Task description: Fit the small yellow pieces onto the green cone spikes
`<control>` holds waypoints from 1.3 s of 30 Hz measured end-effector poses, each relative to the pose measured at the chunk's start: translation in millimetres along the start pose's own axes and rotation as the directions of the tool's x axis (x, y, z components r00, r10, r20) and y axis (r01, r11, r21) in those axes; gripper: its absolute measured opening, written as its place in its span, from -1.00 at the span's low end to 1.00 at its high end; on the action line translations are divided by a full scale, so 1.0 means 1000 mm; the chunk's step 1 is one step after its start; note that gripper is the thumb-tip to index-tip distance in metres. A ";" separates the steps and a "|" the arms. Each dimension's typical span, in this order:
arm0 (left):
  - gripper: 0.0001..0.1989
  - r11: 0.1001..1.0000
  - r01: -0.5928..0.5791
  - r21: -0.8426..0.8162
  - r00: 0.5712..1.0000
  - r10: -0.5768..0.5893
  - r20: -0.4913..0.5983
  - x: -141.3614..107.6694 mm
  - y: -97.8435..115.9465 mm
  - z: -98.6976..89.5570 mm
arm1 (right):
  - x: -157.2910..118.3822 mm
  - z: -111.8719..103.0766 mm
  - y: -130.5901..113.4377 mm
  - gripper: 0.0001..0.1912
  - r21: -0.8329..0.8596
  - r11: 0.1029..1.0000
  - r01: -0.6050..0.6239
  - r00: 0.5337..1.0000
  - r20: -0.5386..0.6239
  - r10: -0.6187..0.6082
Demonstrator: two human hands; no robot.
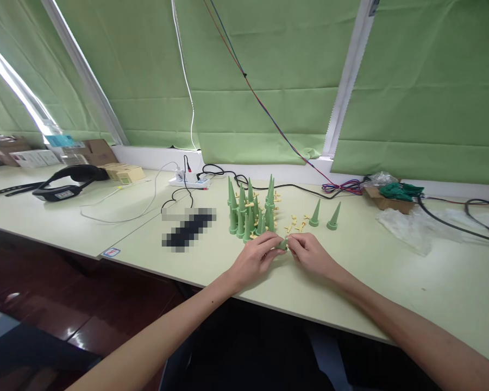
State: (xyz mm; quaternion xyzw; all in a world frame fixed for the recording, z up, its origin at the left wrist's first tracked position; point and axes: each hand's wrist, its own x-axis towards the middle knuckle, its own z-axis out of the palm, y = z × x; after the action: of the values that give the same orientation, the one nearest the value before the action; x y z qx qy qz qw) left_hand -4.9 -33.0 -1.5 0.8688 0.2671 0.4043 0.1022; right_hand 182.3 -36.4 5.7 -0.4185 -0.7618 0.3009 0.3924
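Note:
Fingers of my left hand (261, 254) are wrapped round a green plastic cone (283, 245), which lies on its side just above the table. My right hand (307, 252) pinches at the cone's base end; what its fingertips hold is too small to make out. Behind my hands stands a tight cluster of upright green cones (248, 214), several with small yellow valve-like pieces sticking out of their sides. A few loose yellow pieces (300, 225) lie just beyond my right hand. Two separate cones, one (315, 213) beside another (333, 216), stand upright to the right.
A power strip (189, 180) with cables sits by the wall. At left are a black headset (71, 182) and yellow boxes (124, 172). A blurred dark object (189, 229) lies left of the cones. On the right are a cardboard box (389, 200) and clear plastic bags (407, 228).

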 end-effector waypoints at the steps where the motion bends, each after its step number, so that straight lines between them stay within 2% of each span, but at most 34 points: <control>1: -0.82 1.000 0.008 0.007 1.000 -0.008 -0.005 0.000 0.000 0.000 | 0.000 0.000 0.000 -0.59 0.008 1.000 -0.007 1.000 -0.005 0.007; 4: -0.81 0.998 0.057 0.013 0.998 -0.057 -0.026 0.001 0.000 0.001 | 0.000 0.002 0.001 -0.57 0.041 0.999 -0.024 0.999 -0.029 0.025; 7: -0.82 0.989 0.140 -0.054 0.989 -0.143 -0.038 0.001 0.000 0.002 | 0.000 0.004 0.002 -0.56 0.119 0.991 -0.060 0.997 -0.031 0.064; 10: -0.84 0.962 0.224 -0.159 0.973 -0.231 -0.028 0.002 0.002 0.001 | 0.002 0.006 0.002 -0.55 0.284 0.948 -0.141 0.990 0.019 0.142; 14: -0.77 0.948 0.272 -0.167 0.960 -0.280 -0.026 0.003 0.005 -0.001 | 0.003 0.006 0.000 -0.56 0.421 0.883 -0.210 0.978 0.094 0.188; 16: -0.75 0.949 0.271 -0.162 0.960 -0.280 -0.031 0.003 0.005 -0.001 | 0.002 0.006 -0.002 -0.56 0.376 0.912 -0.162 0.987 0.072 0.146; 20: -0.70 0.939 0.292 -0.183 0.953 -0.302 -0.027 0.003 0.004 -0.002 | -0.002 0.004 -0.004 -0.60 0.175 0.984 -0.008 1.000 0.014 0.006; 24: -0.67 0.914 0.332 -0.234 0.941 -0.338 0.015 0.003 0.003 -0.002 | -0.005 0.003 -0.004 -0.63 -0.004 0.997 0.079 0.997 0.005 -0.079; 32: -0.67 0.888 0.380 -0.258 0.925 -0.368 0.097 0.004 0.000 -0.003 | -0.008 0.005 -0.003 -0.64 -0.263 0.928 0.265 0.964 0.040 -0.264; 39: -0.64 0.909 0.369 -0.195 0.929 -0.353 0.113 0.005 -0.002 -0.001 | -0.007 0.009 -0.003 -0.74 -0.451 0.831 0.325 0.942 0.080 -0.325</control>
State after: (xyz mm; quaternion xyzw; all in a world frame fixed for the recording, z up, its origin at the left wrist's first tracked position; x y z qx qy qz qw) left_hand -3.6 -28.7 1.9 0.8029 0.3744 0.3716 0.2776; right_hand 175.8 -44.6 0.8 -0.3636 -0.8709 0.0417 0.3281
